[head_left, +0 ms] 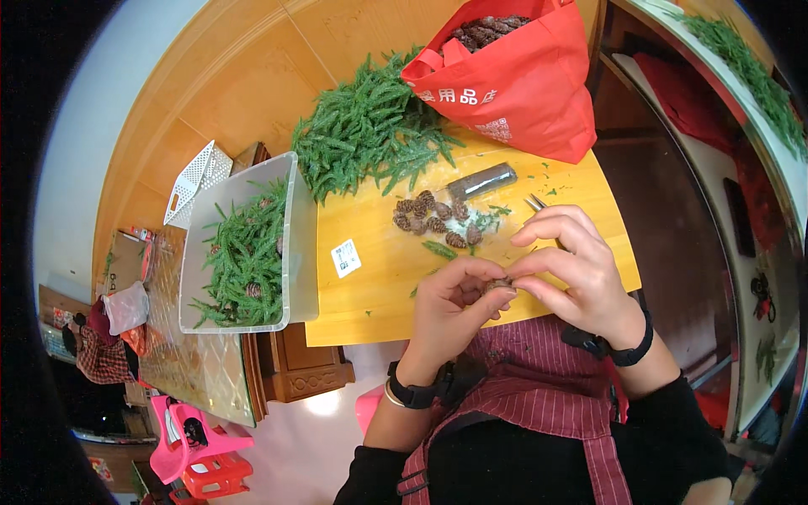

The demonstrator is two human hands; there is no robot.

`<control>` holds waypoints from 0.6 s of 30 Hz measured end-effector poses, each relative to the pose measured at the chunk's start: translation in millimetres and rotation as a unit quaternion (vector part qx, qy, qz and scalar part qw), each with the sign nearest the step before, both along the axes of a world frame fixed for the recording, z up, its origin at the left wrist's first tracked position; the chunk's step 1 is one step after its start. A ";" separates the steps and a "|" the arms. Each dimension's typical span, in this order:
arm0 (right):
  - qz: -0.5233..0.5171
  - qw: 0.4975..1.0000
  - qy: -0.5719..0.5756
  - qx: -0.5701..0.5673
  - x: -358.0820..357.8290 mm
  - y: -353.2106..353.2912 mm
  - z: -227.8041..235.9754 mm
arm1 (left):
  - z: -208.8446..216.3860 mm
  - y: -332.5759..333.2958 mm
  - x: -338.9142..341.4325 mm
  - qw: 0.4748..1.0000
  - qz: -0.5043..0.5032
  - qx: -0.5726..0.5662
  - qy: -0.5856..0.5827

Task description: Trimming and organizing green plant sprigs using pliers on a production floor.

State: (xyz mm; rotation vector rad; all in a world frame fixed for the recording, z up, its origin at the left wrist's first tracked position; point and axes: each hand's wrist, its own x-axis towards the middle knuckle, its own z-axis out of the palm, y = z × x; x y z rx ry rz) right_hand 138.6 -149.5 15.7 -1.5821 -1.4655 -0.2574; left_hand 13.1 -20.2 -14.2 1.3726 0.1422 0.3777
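Note:
A small brown pine cone (498,285) is in front of me, above the near edge of the yellow table (370,286). My left hand (454,307) is closed around it, with the thumb along its near side. The thumb and forefinger of my right hand (572,273) pinch at its right end; the fingers hide whether anything thin is held there too. Beyond my hands lies a loose group of pine cones (436,224). Metal tool tips (535,202) poke out behind my right hand, which covers the rest of that tool.
Behind the cones lies a dark clear-wrapped bundle (481,180). Green fir sprigs (370,126) are heaped at the back, beside a red bag (530,101) of cones. To the left stands a translucent bin (301,252) with sprigs and cones. A white label (344,258) lies nearby.

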 end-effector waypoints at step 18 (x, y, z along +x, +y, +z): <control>-0.166 0.976 -0.050 -0.128 20.3 -5.7 8.0 | -8.4 3.4 -4.0 0.996 -0.019 -0.083 -0.010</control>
